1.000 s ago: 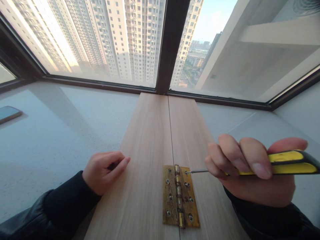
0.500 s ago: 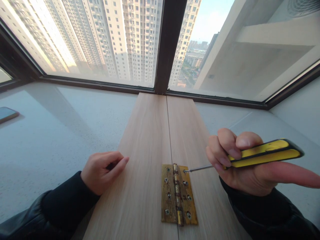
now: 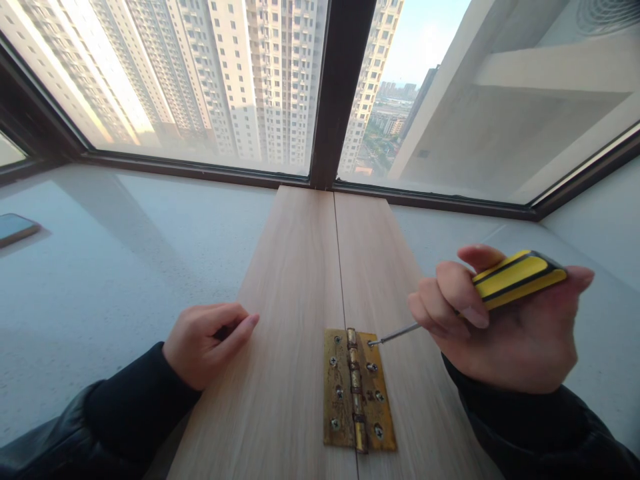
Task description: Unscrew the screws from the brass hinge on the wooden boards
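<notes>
Two light wooden boards lie side by side on a pale sill, joined near me by a brass hinge with several screws. My right hand grips a yellow and black screwdriver; its thin metal tip rests on the top screw of the hinge's right leaf. My left hand rests on the left edge of the left board, fingers curled loosely with nothing visible in them.
A phone lies flat at the far left of the pale sill. Dark window frames run along the back, with tall buildings outside. A grey wall rises at the right.
My right hand has tilted the screwdriver handle upward and rolled it in the fingers, with the tip staying on the same screw. The left hand has not moved.
</notes>
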`<move>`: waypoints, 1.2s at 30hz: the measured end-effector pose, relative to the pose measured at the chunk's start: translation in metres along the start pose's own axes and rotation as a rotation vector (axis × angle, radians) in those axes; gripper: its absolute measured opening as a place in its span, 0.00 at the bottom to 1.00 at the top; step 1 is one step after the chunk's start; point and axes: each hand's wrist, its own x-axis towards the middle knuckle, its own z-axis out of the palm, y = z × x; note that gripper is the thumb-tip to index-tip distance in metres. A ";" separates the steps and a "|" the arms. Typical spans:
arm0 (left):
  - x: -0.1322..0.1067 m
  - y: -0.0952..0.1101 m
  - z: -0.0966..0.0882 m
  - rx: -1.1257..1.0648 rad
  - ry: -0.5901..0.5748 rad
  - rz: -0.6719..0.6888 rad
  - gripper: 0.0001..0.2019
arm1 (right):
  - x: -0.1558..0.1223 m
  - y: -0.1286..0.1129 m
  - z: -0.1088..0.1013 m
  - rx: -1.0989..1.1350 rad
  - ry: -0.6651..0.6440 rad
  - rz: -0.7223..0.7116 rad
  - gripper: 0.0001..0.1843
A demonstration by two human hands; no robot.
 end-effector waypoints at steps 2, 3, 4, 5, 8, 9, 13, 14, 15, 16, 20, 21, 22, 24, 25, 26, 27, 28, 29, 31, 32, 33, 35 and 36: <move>0.000 0.000 0.000 -0.001 0.003 -0.001 0.17 | -0.002 -0.005 -0.001 0.001 0.051 -0.013 0.22; 0.000 0.000 0.000 0.001 0.003 0.000 0.17 | -0.002 -0.008 -0.003 -0.008 0.071 -0.017 0.21; 0.000 0.000 0.000 0.002 0.002 0.001 0.17 | -0.003 -0.011 -0.004 -0.021 0.082 -0.018 0.21; 0.000 -0.001 0.000 0.004 0.001 0.002 0.17 | -0.003 -0.014 -0.006 -0.033 0.090 -0.018 0.21; 0.000 -0.001 0.000 0.006 0.000 0.001 0.17 | -0.003 -0.019 -0.009 -0.059 0.063 0.010 0.22; 0.000 0.000 -0.001 0.007 0.003 0.001 0.17 | -0.003 -0.019 -0.009 -0.056 0.047 0.020 0.22; 0.000 0.000 -0.001 0.014 0.004 0.012 0.17 | -0.002 -0.015 -0.006 -0.052 0.009 0.037 0.23; 0.001 0.001 -0.001 0.013 0.001 0.016 0.17 | -0.001 -0.013 -0.005 -0.061 0.014 0.030 0.23; 0.001 0.001 -0.001 0.013 0.001 0.018 0.17 | -0.001 -0.012 -0.004 -0.075 0.019 0.021 0.23; 0.001 0.001 0.000 0.012 0.001 0.018 0.17 | -0.001 -0.011 -0.004 -0.092 0.027 0.009 0.23; 0.000 0.000 0.000 0.007 0.010 0.005 0.17 | 0.000 -0.003 -0.004 -0.208 0.060 -0.077 0.23; -0.001 0.000 0.000 0.008 0.006 0.001 0.17 | -0.001 0.000 -0.005 -0.240 0.057 -0.094 0.23; -0.001 -0.001 0.000 0.009 0.003 0.000 0.17 | -0.001 0.003 -0.006 -0.265 0.049 -0.107 0.23; -0.001 -0.001 0.000 0.011 -0.003 -0.002 0.17 | -0.001 0.011 -0.008 -0.294 0.027 -0.112 0.21; -0.001 -0.001 0.000 0.011 -0.006 -0.001 0.17 | -0.002 0.015 -0.010 -0.304 0.023 -0.111 0.20; -0.001 -0.001 -0.001 0.012 -0.007 -0.001 0.17 | -0.002 0.018 -0.011 -0.315 0.023 -0.111 0.19; -0.001 -0.001 -0.001 0.014 -0.007 -0.001 0.17 | -0.002 0.021 -0.011 -0.322 0.028 -0.116 0.18; -0.001 -0.001 -0.001 0.017 -0.006 -0.002 0.17 | -0.002 0.022 -0.012 -0.325 0.037 -0.124 0.17; 0.000 0.000 -0.001 0.019 -0.005 -0.004 0.17 | -0.002 0.023 -0.012 -0.322 0.050 -0.136 0.17; 0.000 0.000 -0.001 0.021 -0.002 -0.003 0.18 | 0.000 0.021 -0.010 -0.307 0.083 -0.168 0.18; 0.000 0.000 -0.001 0.020 -0.001 -0.001 0.18 | 0.000 0.018 -0.009 -0.299 0.099 -0.180 0.18; 0.000 0.001 -0.001 0.019 -0.001 0.002 0.18 | 0.001 0.015 -0.007 -0.291 0.114 -0.190 0.19; 0.000 0.001 -0.001 0.021 -0.002 0.005 0.18 | 0.002 0.008 -0.002 -0.280 0.149 -0.195 0.20; 0.001 0.002 -0.001 0.022 -0.003 0.006 0.18 | 0.001 0.004 -0.001 -0.275 0.172 -0.190 0.21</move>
